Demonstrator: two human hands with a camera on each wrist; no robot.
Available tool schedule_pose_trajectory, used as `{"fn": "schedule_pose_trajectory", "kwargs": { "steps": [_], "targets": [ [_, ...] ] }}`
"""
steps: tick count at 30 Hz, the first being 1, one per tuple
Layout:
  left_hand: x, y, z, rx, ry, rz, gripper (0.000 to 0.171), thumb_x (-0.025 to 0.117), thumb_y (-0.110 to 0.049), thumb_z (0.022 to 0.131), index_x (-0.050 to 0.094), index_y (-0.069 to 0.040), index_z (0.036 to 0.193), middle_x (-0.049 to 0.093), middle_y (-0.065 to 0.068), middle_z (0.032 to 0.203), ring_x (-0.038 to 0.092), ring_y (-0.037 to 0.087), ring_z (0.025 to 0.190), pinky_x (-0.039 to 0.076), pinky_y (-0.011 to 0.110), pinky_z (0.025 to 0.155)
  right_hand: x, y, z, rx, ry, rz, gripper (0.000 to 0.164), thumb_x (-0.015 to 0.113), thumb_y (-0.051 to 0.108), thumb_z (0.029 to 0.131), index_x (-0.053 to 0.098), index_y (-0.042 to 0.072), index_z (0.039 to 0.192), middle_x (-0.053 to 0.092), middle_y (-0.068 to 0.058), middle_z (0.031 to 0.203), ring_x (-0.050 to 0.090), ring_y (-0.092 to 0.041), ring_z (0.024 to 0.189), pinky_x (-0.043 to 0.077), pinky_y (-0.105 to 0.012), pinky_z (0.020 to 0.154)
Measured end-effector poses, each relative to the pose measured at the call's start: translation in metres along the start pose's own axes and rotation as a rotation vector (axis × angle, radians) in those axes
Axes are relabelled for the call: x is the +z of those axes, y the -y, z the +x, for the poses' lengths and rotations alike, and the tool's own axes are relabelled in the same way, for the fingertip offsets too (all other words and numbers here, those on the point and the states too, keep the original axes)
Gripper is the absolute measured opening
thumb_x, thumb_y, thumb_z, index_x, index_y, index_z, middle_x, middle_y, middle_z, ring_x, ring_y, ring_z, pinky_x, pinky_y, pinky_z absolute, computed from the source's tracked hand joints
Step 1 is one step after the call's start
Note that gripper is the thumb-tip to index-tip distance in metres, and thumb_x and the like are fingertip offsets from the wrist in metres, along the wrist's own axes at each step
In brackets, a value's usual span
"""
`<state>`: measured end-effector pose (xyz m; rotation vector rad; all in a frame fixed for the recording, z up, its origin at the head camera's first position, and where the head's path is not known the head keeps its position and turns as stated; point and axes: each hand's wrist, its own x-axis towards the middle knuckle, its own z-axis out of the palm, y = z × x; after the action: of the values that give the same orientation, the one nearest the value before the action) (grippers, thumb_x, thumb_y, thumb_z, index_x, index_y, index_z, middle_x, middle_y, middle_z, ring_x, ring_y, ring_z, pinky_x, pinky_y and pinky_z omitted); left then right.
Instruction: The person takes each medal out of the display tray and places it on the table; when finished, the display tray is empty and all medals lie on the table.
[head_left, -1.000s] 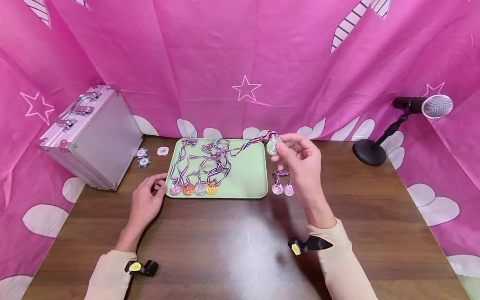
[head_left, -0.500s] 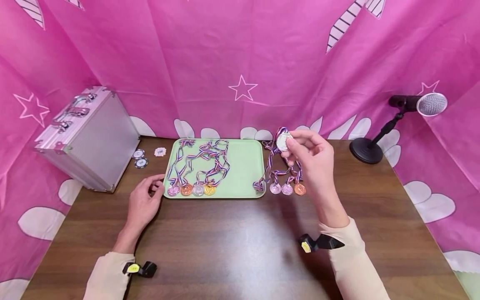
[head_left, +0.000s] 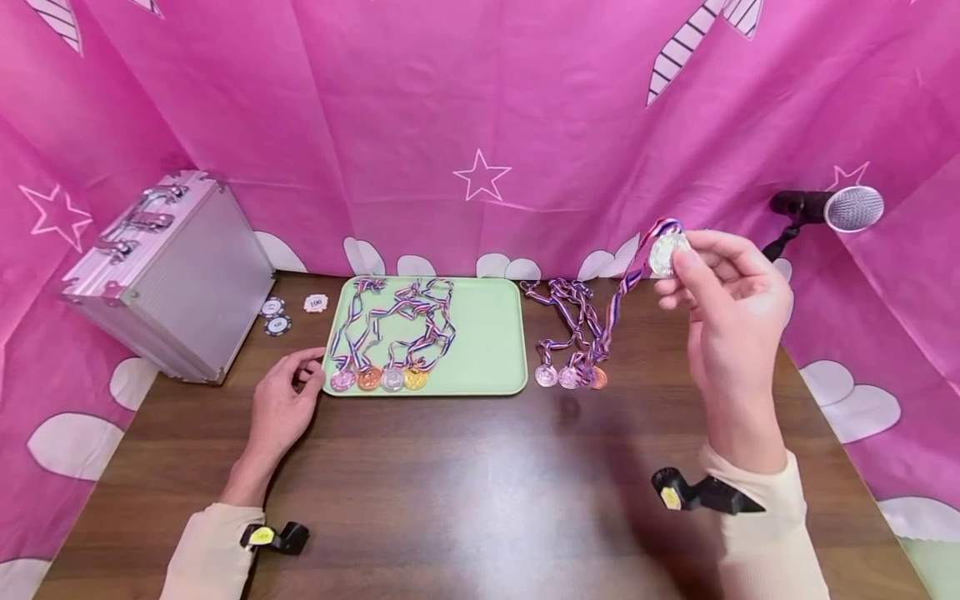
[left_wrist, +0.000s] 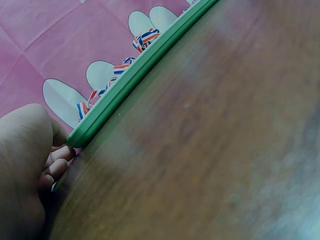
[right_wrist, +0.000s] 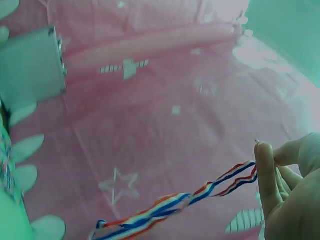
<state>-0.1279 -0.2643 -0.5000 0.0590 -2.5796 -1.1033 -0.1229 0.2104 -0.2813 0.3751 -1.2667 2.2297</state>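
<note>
My right hand (head_left: pixel 738 312) holds a pale, shiny medal (head_left: pixel 667 254) up between thumb and fingers, above the right side of the table. Its red, white and blue ribbon (right_wrist: pixel 172 206) trails down to the left, the lower end overlapping the bronze medal (head_left: pixel 599 378) on the table. Beside that one lie two silvery-pink medals (head_left: pixel 546 377), their ribbons tangled behind them. My left hand (head_left: pixel 285 392) rests at the left edge of the green tray (head_left: pixel 487 333), loosely bent fingers at its rim. Several medals line the tray's front left, including a gold one (head_left: pixel 416 379).
A silver case (head_left: pixel 180 283) stands at the back left, with poker chips (head_left: pixel 277 323) beside it. At the back right is a microphone (head_left: pixel 853 208), its stand mostly hidden behind my right hand. Pink patterned cloth (head_left: pixel 480 100) hangs behind the wooden table (head_left: pixel 480 483).
My right hand has carried the medal right and upward, drawing its ribbon off the tray and across the medals on the table. My left hand has stayed at the tray's edge.
</note>
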Motion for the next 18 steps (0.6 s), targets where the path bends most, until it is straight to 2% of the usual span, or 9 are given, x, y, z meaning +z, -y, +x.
{"fn": "schedule_pose_trajectory", "kwargs": {
  "steps": [5,9,12,15,18],
  "targets": [
    [0.0,0.0,0.0,-0.007,0.007,0.004,0.031,0.067,-0.006,0.105,0.075,-0.002,0.134,0.07,0.014,0.107,0.058,0.021,0.095,0.038,0.021,0.079,-0.019,-0.021,0.03,0.059,-0.058,-0.134,0.011,0.074,-0.015,0.095,0.076,-0.013,0.106,0.075,-0.015,0.079,0.074,-0.018,0.059,0.06,-0.025,0.055],
    [0.001,0.0,-0.001,-0.01,0.012,0.0,0.031,0.067,-0.006,0.105,0.076,-0.003,0.134,0.07,0.014,0.107,0.058,0.021,0.096,0.039,0.023,0.081,-0.038,-0.04,0.047,0.028,-0.1,-0.187,0.012,0.077,-0.013,0.095,0.077,-0.012,0.107,0.075,-0.014,0.079,0.075,-0.018,0.06,0.06,-0.026,0.054],
    [0.001,0.0,0.0,-0.009,0.008,-0.004,0.03,0.067,-0.006,0.105,0.076,-0.002,0.134,0.07,0.014,0.107,0.058,0.021,0.096,0.039,0.025,0.083,-0.051,-0.053,0.049,0.007,-0.133,-0.225,0.013,0.076,-0.013,0.095,0.077,-0.013,0.108,0.073,-0.014,0.078,0.074,-0.018,0.059,0.06,-0.026,0.055],
    [0.0,0.0,0.0,-0.01,0.002,-0.005,0.03,0.066,-0.006,0.105,0.076,-0.002,0.133,0.069,0.014,0.107,0.058,0.022,0.097,0.039,0.027,0.083,-0.067,-0.07,0.04,0.102,-0.167,-0.284,0.011,0.075,-0.013,0.096,0.077,-0.011,0.107,0.074,-0.011,0.08,0.074,-0.016,0.06,0.061,-0.026,0.058],
    [0.0,0.001,0.0,-0.009,0.003,-0.002,0.03,0.066,-0.006,0.105,0.076,-0.002,0.133,0.069,0.015,0.107,0.059,0.023,0.098,0.038,0.027,0.084,-0.088,-0.089,0.023,0.268,-0.19,-0.361,0.011,0.072,-0.013,0.097,0.077,-0.006,0.105,0.075,-0.008,0.08,0.073,-0.014,0.06,0.061,-0.024,0.061]
  ]
}}
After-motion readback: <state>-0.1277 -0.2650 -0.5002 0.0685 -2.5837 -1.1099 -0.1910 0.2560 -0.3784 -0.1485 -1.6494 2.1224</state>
